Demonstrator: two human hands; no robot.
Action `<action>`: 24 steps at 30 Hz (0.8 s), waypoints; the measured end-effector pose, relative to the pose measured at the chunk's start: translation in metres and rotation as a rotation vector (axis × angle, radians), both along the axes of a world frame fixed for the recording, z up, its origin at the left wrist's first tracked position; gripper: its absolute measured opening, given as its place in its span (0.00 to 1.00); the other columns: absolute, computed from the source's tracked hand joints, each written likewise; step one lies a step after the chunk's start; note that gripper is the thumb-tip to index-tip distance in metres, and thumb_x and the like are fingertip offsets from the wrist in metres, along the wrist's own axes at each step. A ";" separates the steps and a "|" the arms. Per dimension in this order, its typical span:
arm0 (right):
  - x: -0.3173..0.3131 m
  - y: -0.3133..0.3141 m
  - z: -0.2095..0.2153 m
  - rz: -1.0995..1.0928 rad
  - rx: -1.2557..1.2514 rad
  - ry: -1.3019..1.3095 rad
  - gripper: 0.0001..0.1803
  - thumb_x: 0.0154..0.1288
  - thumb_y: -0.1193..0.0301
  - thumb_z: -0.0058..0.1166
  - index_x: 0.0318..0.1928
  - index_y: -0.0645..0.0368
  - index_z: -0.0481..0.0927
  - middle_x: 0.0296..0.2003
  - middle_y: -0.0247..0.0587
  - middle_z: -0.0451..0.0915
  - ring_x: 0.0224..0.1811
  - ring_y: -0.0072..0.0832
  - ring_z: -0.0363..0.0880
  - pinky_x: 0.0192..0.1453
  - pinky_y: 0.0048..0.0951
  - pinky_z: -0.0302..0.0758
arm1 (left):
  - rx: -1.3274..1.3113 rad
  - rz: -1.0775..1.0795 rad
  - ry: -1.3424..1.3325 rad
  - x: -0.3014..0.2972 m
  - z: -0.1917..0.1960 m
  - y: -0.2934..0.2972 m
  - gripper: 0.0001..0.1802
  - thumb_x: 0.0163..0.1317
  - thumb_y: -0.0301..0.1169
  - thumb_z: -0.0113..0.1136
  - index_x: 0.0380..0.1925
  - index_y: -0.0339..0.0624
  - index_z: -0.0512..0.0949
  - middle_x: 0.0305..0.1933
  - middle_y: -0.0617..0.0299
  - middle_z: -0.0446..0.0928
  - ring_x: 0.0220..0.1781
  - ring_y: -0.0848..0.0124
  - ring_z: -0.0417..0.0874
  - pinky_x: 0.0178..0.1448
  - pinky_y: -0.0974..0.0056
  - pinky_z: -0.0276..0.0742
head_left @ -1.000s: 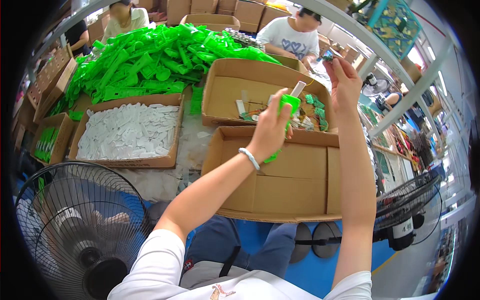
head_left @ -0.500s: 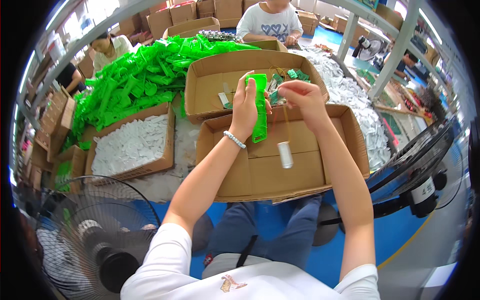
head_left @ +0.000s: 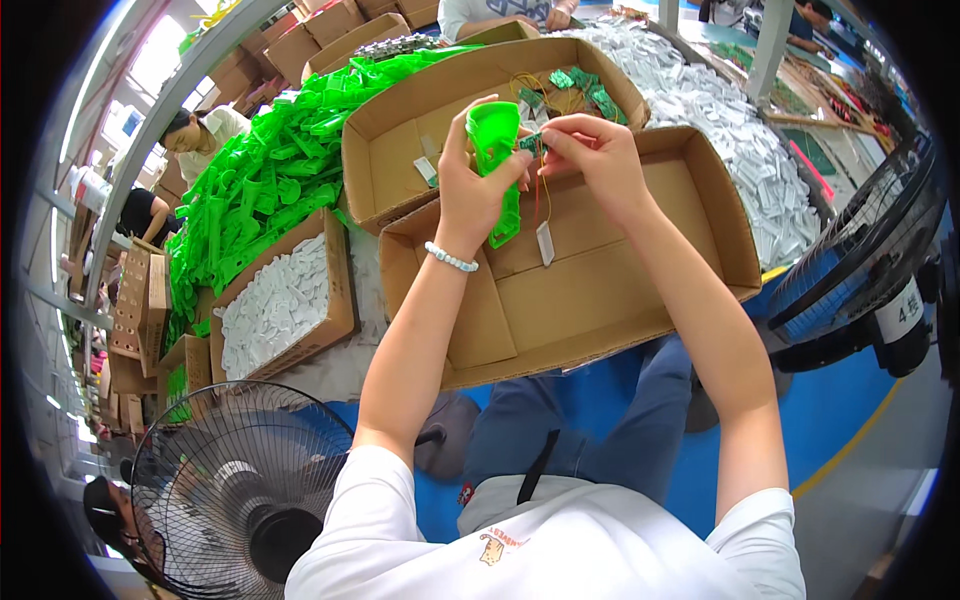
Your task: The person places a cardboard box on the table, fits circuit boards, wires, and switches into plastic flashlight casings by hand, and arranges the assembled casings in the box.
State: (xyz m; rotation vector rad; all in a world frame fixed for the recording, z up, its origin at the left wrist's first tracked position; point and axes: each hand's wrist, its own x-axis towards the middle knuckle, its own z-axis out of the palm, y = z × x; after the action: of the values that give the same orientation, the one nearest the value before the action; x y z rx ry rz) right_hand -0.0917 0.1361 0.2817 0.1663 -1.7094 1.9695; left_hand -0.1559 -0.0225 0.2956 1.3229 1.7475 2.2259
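Observation:
My left hand (head_left: 478,195) is closed around a bright green plastic shell (head_left: 493,135), its wider end at the top. In my right hand (head_left: 598,160), pinched between thumb and fingertips, is a small green circuit board (head_left: 530,143), close against the shell's right side. Thin red and yellow wires run down from the board to a small white rectangular piece (head_left: 545,244), which dangles above the near cardboard tray (head_left: 590,290). Behind my hands, the far cardboard tray (head_left: 390,150) holds several green circuit boards (head_left: 603,101) with wires and a white piece (head_left: 426,171).
A heap of green plastic shells (head_left: 260,190) lies left, beside a box of white plastic parts (head_left: 275,305). More white parts (head_left: 690,95) are piled right. Fans stand at left (head_left: 240,480) and right (head_left: 850,260). A co-worker (head_left: 200,140) is at far left; another person (head_left: 500,15) is opposite.
My right hand has brought the board in against the green shell. My left thumb now lies across the shell. The dangling white piece has swung, and the view has shifted.

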 end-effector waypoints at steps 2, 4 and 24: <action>0.000 -0.002 -0.003 -0.005 -0.025 0.012 0.08 0.66 0.74 0.59 0.43 0.66 0.83 0.31 0.38 0.82 0.33 0.22 0.82 0.38 0.27 0.86 | -0.008 0.022 -0.002 0.002 -0.001 0.001 0.31 0.57 0.18 0.63 0.61 0.37 0.65 0.42 0.51 0.81 0.28 0.71 0.80 0.32 0.68 0.79; 0.000 -0.003 -0.003 0.008 -0.035 0.059 0.07 0.65 0.77 0.59 0.41 0.68 0.83 0.32 0.39 0.82 0.32 0.20 0.81 0.36 0.23 0.84 | 0.026 0.082 -0.033 0.004 -0.003 0.002 0.31 0.57 0.17 0.63 0.61 0.37 0.65 0.42 0.50 0.82 0.29 0.71 0.81 0.32 0.68 0.79; -0.002 -0.002 -0.004 -0.099 0.042 0.014 0.08 0.64 0.77 0.60 0.42 0.67 0.84 0.27 0.32 0.80 0.27 0.18 0.75 0.30 0.21 0.72 | 0.131 0.173 -0.037 -0.008 0.004 0.003 0.23 0.61 0.28 0.66 0.53 0.37 0.68 0.38 0.53 0.80 0.25 0.72 0.80 0.27 0.67 0.79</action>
State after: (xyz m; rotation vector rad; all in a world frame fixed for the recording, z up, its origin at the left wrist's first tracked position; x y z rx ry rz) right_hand -0.0933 0.1339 0.2774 0.1075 -1.7179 1.8580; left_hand -0.1638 -0.0196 0.2996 1.1837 1.7959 2.4781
